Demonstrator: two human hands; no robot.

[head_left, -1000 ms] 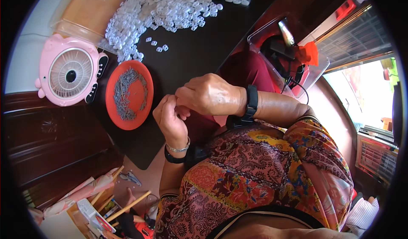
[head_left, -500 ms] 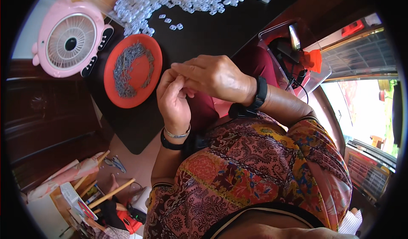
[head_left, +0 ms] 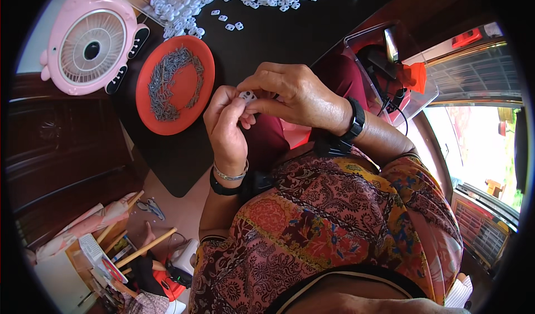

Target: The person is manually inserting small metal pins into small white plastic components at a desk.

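Observation:
A small white plastic piece with dark holes (head_left: 247, 96) is pinched between the fingertips of both hands, just above my lap. My left hand (head_left: 227, 123) grips it from the left, its thumb pressed against the piece. From the right, my right hand (head_left: 292, 93) closes thumb and fingers toward the same piece. Whether a screw is also between the fingers cannot be made out. Left of the hands, an orange-red oval plate (head_left: 184, 85) carries many small grey screws (head_left: 161, 88). Several loose white pieces (head_left: 229, 27) lie on the black table (head_left: 267, 40).
A heap of similar white pieces (head_left: 184, 4) spreads along the table's far side. The pink fan (head_left: 92, 49) stands left of the plate. At right, a clear plastic bin (head_left: 426, 99) holds cables and an orange item. Part of another person (head_left: 147, 280) shows at lower left.
My right hand has shifted slightly right and its fingers have parted from the left hand's, exposing the white piece. The view has shifted slightly.

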